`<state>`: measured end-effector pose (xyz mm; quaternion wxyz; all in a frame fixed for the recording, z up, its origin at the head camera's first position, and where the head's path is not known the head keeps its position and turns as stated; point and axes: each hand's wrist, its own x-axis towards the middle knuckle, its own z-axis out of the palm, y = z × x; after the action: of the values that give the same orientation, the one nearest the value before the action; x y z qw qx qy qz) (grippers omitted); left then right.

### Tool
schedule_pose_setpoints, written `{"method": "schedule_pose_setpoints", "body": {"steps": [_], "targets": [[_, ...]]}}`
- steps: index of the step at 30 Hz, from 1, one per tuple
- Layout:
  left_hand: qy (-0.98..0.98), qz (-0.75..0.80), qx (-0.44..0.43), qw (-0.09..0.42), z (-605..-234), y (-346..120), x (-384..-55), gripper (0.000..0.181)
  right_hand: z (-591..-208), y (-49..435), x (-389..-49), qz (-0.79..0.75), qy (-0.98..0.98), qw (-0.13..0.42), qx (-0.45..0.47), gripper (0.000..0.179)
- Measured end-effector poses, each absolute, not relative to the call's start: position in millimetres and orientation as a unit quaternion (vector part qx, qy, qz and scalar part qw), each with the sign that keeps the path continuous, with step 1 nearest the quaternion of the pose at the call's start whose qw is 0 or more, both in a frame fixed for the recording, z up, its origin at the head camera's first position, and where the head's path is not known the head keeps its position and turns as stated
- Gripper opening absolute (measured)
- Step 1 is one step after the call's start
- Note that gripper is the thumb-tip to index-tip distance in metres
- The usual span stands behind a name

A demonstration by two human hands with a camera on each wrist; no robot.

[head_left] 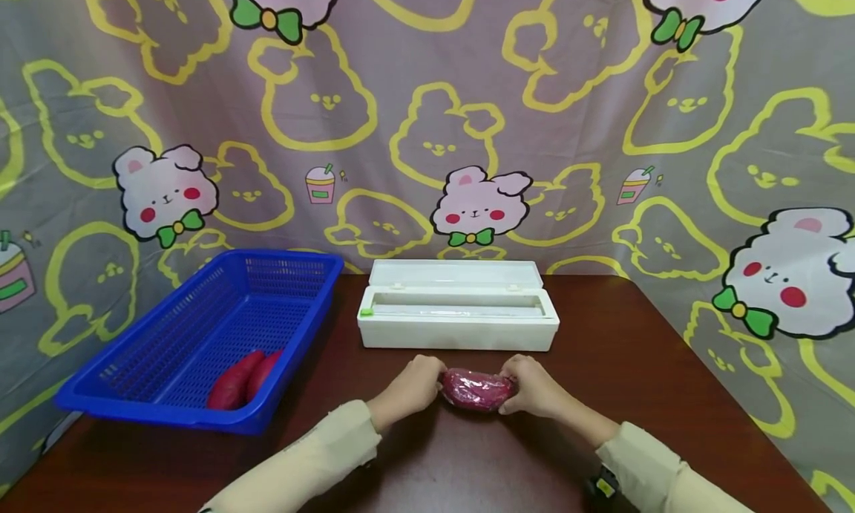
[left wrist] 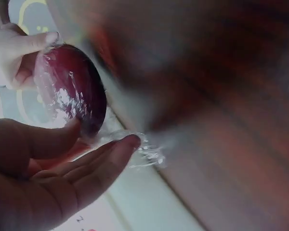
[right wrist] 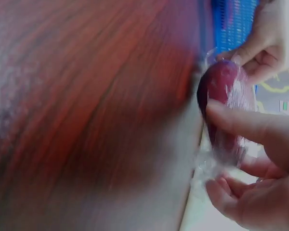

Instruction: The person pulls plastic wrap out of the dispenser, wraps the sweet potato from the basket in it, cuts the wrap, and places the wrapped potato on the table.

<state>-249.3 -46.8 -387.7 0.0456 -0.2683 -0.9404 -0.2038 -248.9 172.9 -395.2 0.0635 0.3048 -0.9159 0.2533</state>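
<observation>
Between the two hands is a red sweet potato [head_left: 477, 390] wrapped in shiny clear plastic film. My left hand [head_left: 413, 385] holds its left end, thumb on the film and fingers beneath. At the other end my right hand [head_left: 532, 388] grips it with thumb and fingers. Loose, crumpled film [left wrist: 151, 156] sticks out past the left fingertips in the left wrist view. In the right wrist view, more bunched film [right wrist: 204, 168] shows by the right fingers. The sweet potato [right wrist: 226, 89] is held just over the table's near side of the white box.
A white film dispenser box [head_left: 457, 331] with its lid raised stands behind the hands. To the left, a blue plastic basket [head_left: 294, 372] holds red sweet potatoes [head_left: 234, 379]. The brown table [head_left: 621, 364] reaches back to a patterned curtain [head_left: 574, 127].
</observation>
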Motion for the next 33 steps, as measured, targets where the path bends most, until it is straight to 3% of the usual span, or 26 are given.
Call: {"method": "schedule_pose_setpoints", "body": {"steps": [6, 12, 17, 21, 26, 28, 33], "targets": [[-0.918, -0.304, -0.256, -0.002, -390, -53, -257, 0.02, -396, 177, -251, 0.338, -0.902, 0.023, 0.268, 0.035], [-0.882, -0.416, -0.221, -0.023, -390, -57, -258, 0.039, -395, 174, -250, 0.457, -0.856, -0.034, 0.24, 0.041], [-0.847, -0.503, -0.17, -0.031, -394, -58, -259, 0.043, -394, 173, -250, 0.546, -0.801, -0.085, 0.231, 0.044], [-0.793, -0.587, -0.148, -0.071, -394, -58, -260, 0.048, -393, 175, -250, 0.606, -0.752, -0.126, 0.227, 0.046], [-0.741, -0.648, -0.133, -0.115, -394, -58, -259, 0.069, -392, 179, -253, 0.671, -0.682, -0.184, 0.224, 0.048], [-0.731, -0.655, -0.143, -0.125, -394, -58, -259, 0.066, -392, 181, -254, 0.687, -0.661, -0.2, 0.226, 0.045], [-0.731, -0.643, -0.184, -0.135, -396, -59, -259, 0.04, -393, 183, -256, 0.691, -0.654, -0.203, 0.233, 0.042]]}}
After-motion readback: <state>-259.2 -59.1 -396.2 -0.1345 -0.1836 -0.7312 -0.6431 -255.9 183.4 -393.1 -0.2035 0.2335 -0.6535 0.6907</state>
